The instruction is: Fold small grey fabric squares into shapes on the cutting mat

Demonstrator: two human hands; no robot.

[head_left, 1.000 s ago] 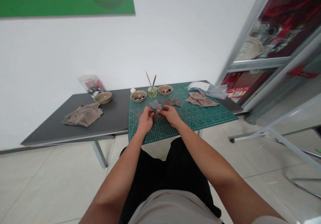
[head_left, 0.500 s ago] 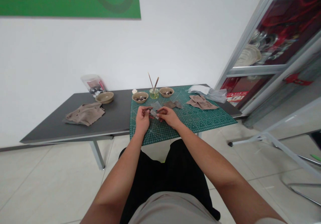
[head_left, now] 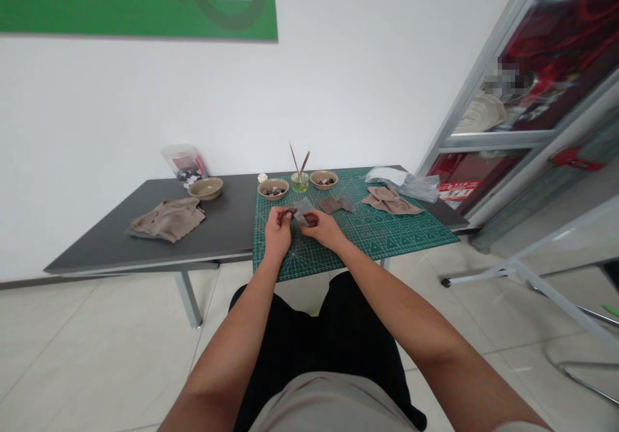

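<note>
A cutting mat (head_left: 387, 238) lay on the right part of the tabletop (head_left: 227, 225); two bowls (head_left: 273, 189) stood either side of a glass jar (head_left: 300, 182) at its far edge; a cloth (head_left: 167, 220) lay left of the mat, a third bowl (head_left: 206, 188) behind it.

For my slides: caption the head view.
Left hand and right hand hold a grey piece over a green cutting mat.

Bare arms (head_left: 396, 309), dark lower half
Pale beige shirt (head_left: 329, 406) — plain, soft-looking — over loose black trousers (head_left: 309, 335), both arms bare to the frame's edge.
</note>
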